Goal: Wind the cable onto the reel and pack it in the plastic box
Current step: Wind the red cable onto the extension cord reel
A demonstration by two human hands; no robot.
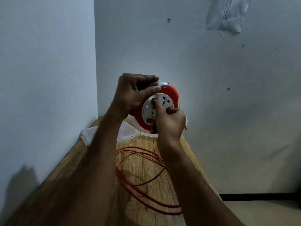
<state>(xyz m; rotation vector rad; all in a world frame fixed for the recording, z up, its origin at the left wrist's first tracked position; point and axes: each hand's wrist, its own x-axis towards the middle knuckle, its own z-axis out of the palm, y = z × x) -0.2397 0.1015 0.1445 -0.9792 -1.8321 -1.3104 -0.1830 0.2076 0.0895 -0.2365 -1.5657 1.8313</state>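
Forearms: 2, both bare, reaching forward and up from the lower edge.
Cable (138, 181): 1, orange, lying in loose loops on the wooden surface (68, 185), beneath the arms.
Right hand (169, 123): fingers curled against the reel's white socket face, thumb on a knob there.
Left hand (132, 93): clamped around the handle on the reel's top.
Reel (169, 93): 1, orange, held above the surface.
Plastic box (91, 132): 1, clear, by the wall corner.
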